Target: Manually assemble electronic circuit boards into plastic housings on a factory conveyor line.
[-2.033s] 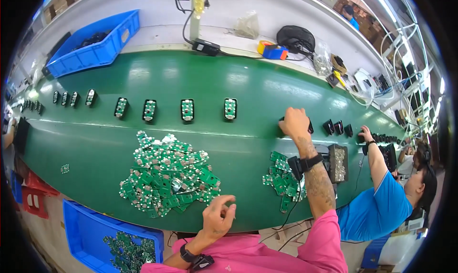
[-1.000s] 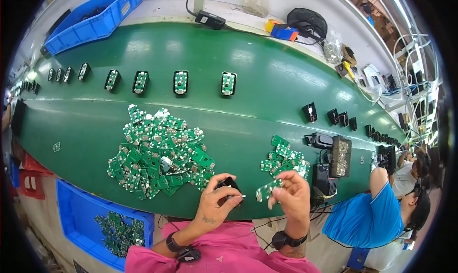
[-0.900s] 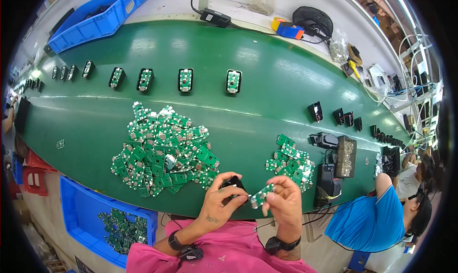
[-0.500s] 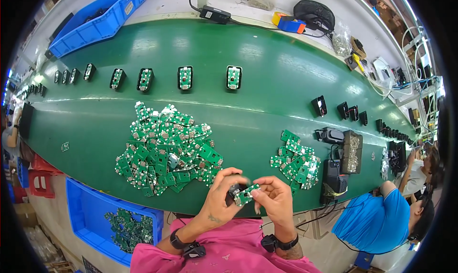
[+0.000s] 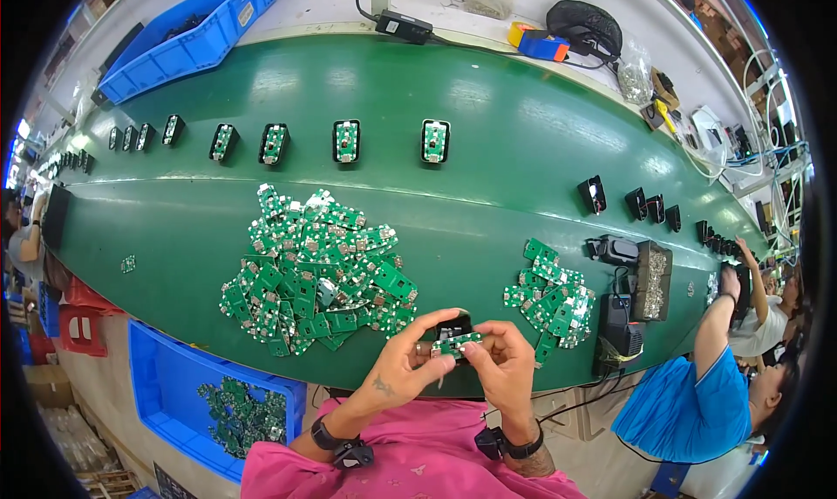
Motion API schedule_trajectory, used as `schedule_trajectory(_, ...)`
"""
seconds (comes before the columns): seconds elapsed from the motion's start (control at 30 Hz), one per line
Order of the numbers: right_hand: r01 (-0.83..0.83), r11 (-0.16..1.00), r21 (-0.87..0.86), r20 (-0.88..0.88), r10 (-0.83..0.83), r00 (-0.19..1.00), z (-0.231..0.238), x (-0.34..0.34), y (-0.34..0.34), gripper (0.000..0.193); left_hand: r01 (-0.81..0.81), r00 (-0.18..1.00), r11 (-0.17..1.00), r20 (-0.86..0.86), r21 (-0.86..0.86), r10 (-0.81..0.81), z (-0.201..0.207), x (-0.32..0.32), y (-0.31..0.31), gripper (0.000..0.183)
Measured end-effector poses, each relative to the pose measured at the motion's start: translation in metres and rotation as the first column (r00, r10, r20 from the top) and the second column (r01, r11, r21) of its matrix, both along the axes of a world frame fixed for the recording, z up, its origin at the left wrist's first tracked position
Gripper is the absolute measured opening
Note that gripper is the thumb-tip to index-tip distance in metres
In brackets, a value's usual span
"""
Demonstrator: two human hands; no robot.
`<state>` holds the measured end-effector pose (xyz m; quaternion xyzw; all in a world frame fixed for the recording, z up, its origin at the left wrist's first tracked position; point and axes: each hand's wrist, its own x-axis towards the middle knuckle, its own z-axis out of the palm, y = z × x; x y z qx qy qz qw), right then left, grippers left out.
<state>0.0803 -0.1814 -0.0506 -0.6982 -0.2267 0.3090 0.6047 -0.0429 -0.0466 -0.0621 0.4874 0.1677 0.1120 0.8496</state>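
Observation:
At the table's near edge, my left hand (image 5: 394, 370) is closed around a small black plastic housing (image 5: 452, 326), its open side up. A green circuit board (image 5: 457, 345) lies tilted against the housing's near side. My right hand (image 5: 506, 366) pinches the board at its right end, and my left thumb presses on its other end. Left of my hands spreads a large heap of green circuit boards (image 5: 305, 272). To their right is a smaller pile of boards (image 5: 547, 303).
Housings with boards in them (image 5: 346, 141) line the far left; black housings (image 5: 592, 195) stand at right. A tray of small metal parts (image 5: 652, 281) sits beside a black power tool (image 5: 613, 250). Blue bins (image 5: 166, 54) stand at the back and below (image 5: 148, 386). A co-worker in blue (image 5: 684, 407) reaches over at right.
The board has come up against the black housing, turned more level, and my left thumb now presses on it. The co-worker at right has stretched an arm toward the table. The view has shifted slightly.

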Motion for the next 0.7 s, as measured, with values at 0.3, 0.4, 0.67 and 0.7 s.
schedule_trajectory(0.3, 0.026, 0.999, -0.024, 0.109, -0.023, 0.994, 0.025, -0.016, 0.007, 0.015, -0.07, 0.99, 0.99, -0.114, 0.122, 0.084, 0.001, 0.005, -0.003, 0.052)
schedule_trajectory(0.4, -0.064, 0.998, -0.003, 0.132, 0.064, 0.989, 0.02, -0.014, 0.007, 0.016, -0.055, 0.986, 0.988, -0.147, 0.143, 0.076, 0.002, 0.006, -0.006, 0.052)
schedule_trajectory(0.67, 0.028, 0.999, 0.019, 0.058, -0.029, 0.998, 0.019, -0.021, 0.008, 0.008, -0.103, 0.989, 0.954, -0.073, 0.282, 0.128, 0.006, 0.008, -0.011, 0.05)
schedule_trajectory(0.7, 0.029, 0.999, 0.018, 0.058, -0.03, 0.998, 0.017, -0.021, 0.006, 0.008, -0.131, 0.988, 0.939, -0.033, 0.319, 0.149, 0.006, 0.009, -0.011, 0.049)
